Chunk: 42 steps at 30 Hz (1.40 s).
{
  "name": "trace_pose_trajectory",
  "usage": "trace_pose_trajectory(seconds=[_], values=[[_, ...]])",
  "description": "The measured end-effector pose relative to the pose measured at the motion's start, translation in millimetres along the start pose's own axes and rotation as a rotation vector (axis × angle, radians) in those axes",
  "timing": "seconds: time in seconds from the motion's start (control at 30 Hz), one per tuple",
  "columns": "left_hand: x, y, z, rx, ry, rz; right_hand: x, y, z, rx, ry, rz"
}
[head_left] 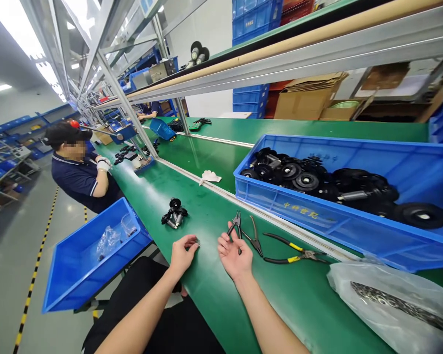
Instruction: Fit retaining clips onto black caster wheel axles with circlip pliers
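Note:
My left hand (182, 251) rests on the green bench near its front edge, thumb and fingers pinched on a small metal ring (197, 241). My right hand (234, 253) lies palm up beside it, fingers curled round the handles of black pliers (237, 225) whose tips point away from me. A second pair of pliers (254, 238) lies just right of that hand. Yellow-handled pliers (291, 250) lie further right. A small black wheel assembly (174, 214) stands on the bench beyond my left hand.
A large blue bin (317, 216) of black wheels sits at the right. A clear bag (391, 300) of metal rings lies at the near right. A blue bin (92, 250) hangs off the bench's left edge. A co-worker (81, 167) sits further left. A white glove (210, 177) lies on the belt.

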State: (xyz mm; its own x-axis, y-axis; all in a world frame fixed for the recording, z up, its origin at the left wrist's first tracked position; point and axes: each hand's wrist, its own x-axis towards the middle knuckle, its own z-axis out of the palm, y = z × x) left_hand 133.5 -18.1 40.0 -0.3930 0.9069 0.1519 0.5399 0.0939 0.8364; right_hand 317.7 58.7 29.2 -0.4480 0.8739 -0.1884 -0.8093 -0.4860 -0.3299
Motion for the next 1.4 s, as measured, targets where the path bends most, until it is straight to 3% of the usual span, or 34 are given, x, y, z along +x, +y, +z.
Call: trace_pose_trajectory(seconds=[0.3, 0.5, 0.67, 0.9, 1.0, 1.17, 1.23, 1.4], values=[[-1, -15, -26.4, 0.097, -0.036, 0.061, -5, 0, 2, -0.056, 0.001, 0.028], [9, -10, -15.9, 0.127, -0.188, 0.227, -10, 9, 8, -0.139, 0.025, 0.078], [15, -6, -10.0, 0.412, -0.379, 0.379, -16, 15, 6, -0.194, 0.022, 0.133], [20, 11, -10.8, 0.407, -0.487, 0.361, -13, 9, 6, -0.337, 0.017, 0.064], [17, 18, -9.4, 0.167, -0.444, 0.234, -12, 10, 5, -0.454, 0.017, -0.025], [13, 28, -19.2, -0.703, -0.18, -0.391, -13, 26, -9, -0.745, 0.069, -0.241], [15, 32, -28.7, -0.952, -0.106, -0.565, -15, 32, -15, -0.875, 0.08, -0.321], [19, 43, -41.3, -1.132, -0.049, -0.752, -21, 36, -16, -1.148, -0.034, -0.427]])
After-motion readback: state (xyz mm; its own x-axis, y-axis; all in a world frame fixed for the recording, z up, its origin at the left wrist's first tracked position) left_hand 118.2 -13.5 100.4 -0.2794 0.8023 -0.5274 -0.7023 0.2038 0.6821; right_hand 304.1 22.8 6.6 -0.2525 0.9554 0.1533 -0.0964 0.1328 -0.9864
